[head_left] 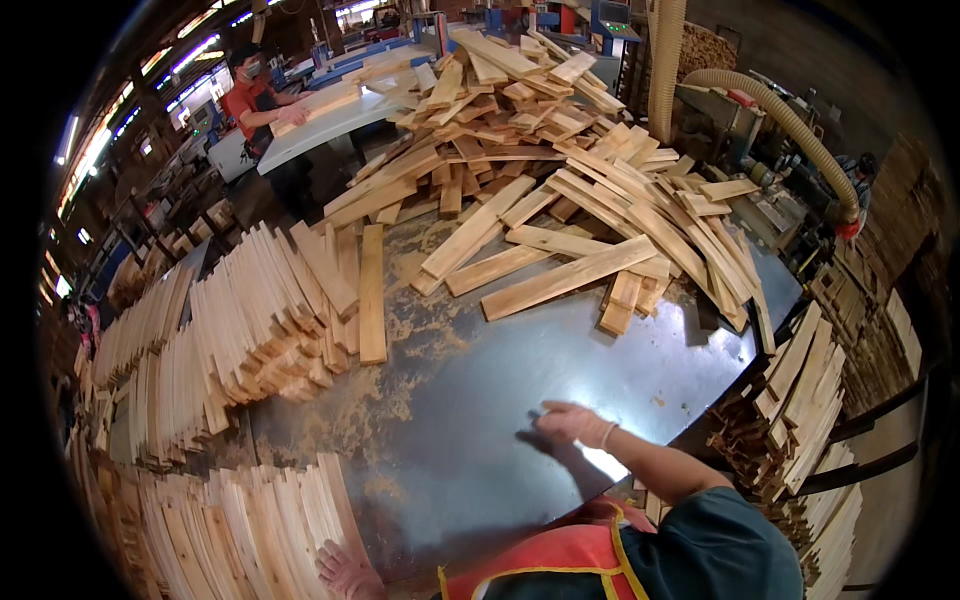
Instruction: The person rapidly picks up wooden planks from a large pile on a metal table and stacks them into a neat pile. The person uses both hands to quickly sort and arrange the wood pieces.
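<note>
My left hand (pixel 345 572) rests with its fingers spread at the right end of a row of upright wooden boards (pixel 270 515) at the lower left. My right hand (pixel 572 424) hovers over the bare metal tabletop (pixel 480 370), its fingers drawn together and pointing left. A small dark patch shows at its fingertips; whether that is an object or shadow is unclear. Beyond it lies a large jumbled heap of loose wooden boards (pixel 570 275), the nearest ones lying flat on the metal.
More boards stand in tight rows (pixel 255 310) on the left, and stacked boards (pixel 805 390) sit at the right. Sawdust (pixel 410 270) covers part of the tabletop. A co-worker (pixel 262 105) handles a board at a far-left table. A ribbed hose (pixel 800 110) hangs at right.
</note>
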`<state>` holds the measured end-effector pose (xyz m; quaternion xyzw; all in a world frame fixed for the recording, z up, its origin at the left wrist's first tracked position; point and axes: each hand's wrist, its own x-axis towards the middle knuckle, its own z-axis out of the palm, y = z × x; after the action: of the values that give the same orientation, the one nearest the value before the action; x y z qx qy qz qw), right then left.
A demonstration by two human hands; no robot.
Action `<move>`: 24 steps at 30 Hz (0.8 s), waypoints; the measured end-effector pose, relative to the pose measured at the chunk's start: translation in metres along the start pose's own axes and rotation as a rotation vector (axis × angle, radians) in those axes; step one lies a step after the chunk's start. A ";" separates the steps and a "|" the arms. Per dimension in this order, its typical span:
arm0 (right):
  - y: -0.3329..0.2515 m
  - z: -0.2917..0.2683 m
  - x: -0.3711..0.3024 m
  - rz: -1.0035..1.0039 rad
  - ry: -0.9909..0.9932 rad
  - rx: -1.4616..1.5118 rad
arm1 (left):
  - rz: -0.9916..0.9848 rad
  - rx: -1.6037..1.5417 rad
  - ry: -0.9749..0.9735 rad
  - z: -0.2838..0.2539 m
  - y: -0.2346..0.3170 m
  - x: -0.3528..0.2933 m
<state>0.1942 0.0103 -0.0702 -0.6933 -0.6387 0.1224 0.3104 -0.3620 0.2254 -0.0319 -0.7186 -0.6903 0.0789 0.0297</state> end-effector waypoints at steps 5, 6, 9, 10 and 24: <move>0.105 -0.102 0.053 0.685 0.222 0.107 | 0.213 0.315 0.188 0.025 0.079 0.012; 0.122 -0.122 0.078 0.582 0.271 -0.210 | 0.314 0.296 0.065 0.038 0.102 0.009; 0.182 -0.187 0.131 0.549 0.229 -0.402 | 0.725 -0.191 -0.105 -0.034 0.211 -0.039; 0.184 -0.206 0.167 0.561 0.179 -0.493 | 0.688 -0.121 -0.231 -0.026 0.238 -0.049; 0.186 -0.176 0.133 0.537 -0.203 -0.058 | 0.651 -0.214 -0.248 -0.046 0.318 -0.094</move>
<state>0.4647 0.0913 -0.0122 -0.8305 -0.4632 0.2505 0.1815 -0.0442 0.1205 -0.0277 -0.8847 -0.4280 0.0982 -0.1564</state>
